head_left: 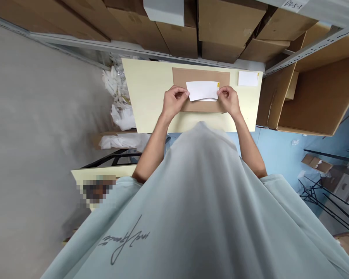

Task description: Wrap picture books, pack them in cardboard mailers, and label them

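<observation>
A curved white paper sheet (203,90) with a small yellow mark at its upper right corner is held over a flat brown cardboard piece (200,76). My left hand (174,100) pinches its left end between thumb and fingers. On the opposite side, my right hand (229,100) pinches the right end the same way. Below the sheet's lower edge, a strip of another white piece (208,99) shows; most of it is hidden. The cardboard lies on a pale yellow table (151,97). A similar white rectangle (248,78) with a yellow mark rests at the table's right.
Behind the table, a metal shelf (133,47) carries several cardboard boxes (229,23). A large open carton (314,97) stands to the right. White plastic bags (123,114) are heaped at the left. Another person's blurred-out head (99,190) appears at the lower left.
</observation>
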A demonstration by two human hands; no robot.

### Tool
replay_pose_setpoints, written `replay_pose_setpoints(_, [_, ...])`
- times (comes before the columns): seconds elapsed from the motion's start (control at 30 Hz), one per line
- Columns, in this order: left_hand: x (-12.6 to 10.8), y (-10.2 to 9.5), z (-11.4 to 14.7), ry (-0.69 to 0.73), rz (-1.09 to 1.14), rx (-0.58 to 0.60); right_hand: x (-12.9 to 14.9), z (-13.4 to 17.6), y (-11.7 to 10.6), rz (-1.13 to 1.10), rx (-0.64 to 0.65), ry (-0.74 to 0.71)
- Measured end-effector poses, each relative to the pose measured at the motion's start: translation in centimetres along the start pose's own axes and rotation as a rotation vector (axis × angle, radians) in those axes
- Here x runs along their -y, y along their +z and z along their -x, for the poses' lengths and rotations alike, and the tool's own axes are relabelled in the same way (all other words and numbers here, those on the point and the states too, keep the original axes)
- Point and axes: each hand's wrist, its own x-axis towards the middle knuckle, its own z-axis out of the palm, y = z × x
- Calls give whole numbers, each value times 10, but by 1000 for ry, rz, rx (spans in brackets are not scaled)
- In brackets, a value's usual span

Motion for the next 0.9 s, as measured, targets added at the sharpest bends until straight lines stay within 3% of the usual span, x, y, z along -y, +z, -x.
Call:
replay_pose_setpoints(0.23, [10, -1, -7, 46, -21, -8, -7, -6, -9, 26, 57, -124])
replay_pose_setpoints(0.57, [33, 12, -14, 21, -35, -47, -18, -12, -4, 42, 66, -90])
replay_pose_setpoints(0.9, [32, 16, -15, 14, -67, -64, -23, -13, -5, 84, 87, -93])
